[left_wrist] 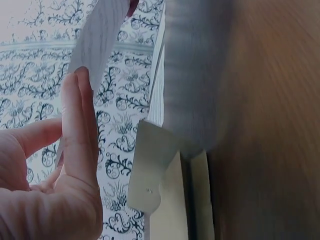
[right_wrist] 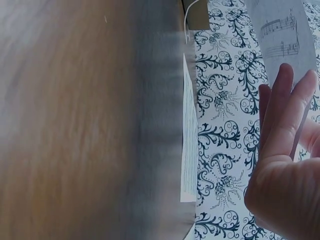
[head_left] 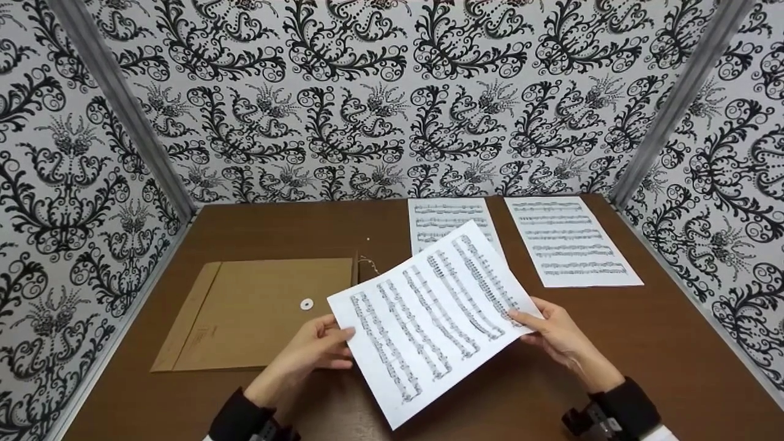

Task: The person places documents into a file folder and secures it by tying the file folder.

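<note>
A white sheet of printed music (head_left: 436, 331) is held tilted above the table by both hands. My left hand (head_left: 318, 346) pinches its left edge, thumb on the printed face and fingers behind. At the right corner, my right hand (head_left: 560, 337) grips the sheet the same way. Both wrist views show the paper between thumb and fingers, with the left hand (left_wrist: 75, 165) and the right hand (right_wrist: 287, 155) seen from the side. Beside the left hand lies a brown envelope (head_left: 257, 318) with a white round button (head_left: 307, 304).
Two more music sheets lie at the back of the brown table (head_left: 661, 343): one (head_left: 447, 214) partly covered by the held sheet, another (head_left: 569, 245) farther right. A thin string (head_left: 370, 263) extends from the envelope's right edge. Patterned walls (head_left: 392, 122) enclose the table's back and sides.
</note>
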The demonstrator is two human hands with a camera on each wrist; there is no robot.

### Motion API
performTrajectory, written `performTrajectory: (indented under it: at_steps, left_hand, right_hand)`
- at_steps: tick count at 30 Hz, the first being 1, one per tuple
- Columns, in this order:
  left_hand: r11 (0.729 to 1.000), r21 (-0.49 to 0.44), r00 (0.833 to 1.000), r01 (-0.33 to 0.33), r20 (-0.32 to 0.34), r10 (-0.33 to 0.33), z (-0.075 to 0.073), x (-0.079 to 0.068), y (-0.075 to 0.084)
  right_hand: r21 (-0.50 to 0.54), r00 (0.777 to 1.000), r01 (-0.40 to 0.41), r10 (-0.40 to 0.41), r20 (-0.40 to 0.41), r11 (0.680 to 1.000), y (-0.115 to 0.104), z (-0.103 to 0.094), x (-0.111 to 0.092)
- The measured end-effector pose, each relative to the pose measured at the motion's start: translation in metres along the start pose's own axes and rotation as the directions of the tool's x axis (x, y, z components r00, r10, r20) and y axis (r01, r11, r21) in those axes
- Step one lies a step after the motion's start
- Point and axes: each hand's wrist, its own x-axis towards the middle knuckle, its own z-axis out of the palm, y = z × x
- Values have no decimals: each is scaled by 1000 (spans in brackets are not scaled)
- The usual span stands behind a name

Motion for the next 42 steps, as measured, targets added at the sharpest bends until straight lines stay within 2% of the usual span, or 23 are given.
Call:
performTrajectory:
  at_steps: [4,9,19,27,33,38,42]
  left_hand:
    - [1000,13,1000,-12,26,12,8,4,-2]
    - [998,41,999,-46,28,45,16,7,-4]
    - [995,31,996,-90,26,89,21,12,-5]
    - [992,54,992,-118,-25,120,15,15,-3]
    - [985,103,988,-136,-55,143,8,18,0]
    - [984,115,989,-134,-47,140,1,19,2]
    - [984,125,991,-130,-23,134,-4,18,2]
  right_hand:
    - [11,1000,-4,5,-22,1000,1,4,-2]
    - [35,999,-12,14,-48,999,3,9,-4]
    - [25,997,-3,4,-71,1000,5,15,-7]
    - [39,1000,10,-11,24,999,3,17,-7]
    - [8,990,0,-1,139,1000,4,18,-9]
    - [-13,972,15,-11,234,1000,5,18,-9]
    - [-26,962,17,-10,273,1000,3,18,-7]
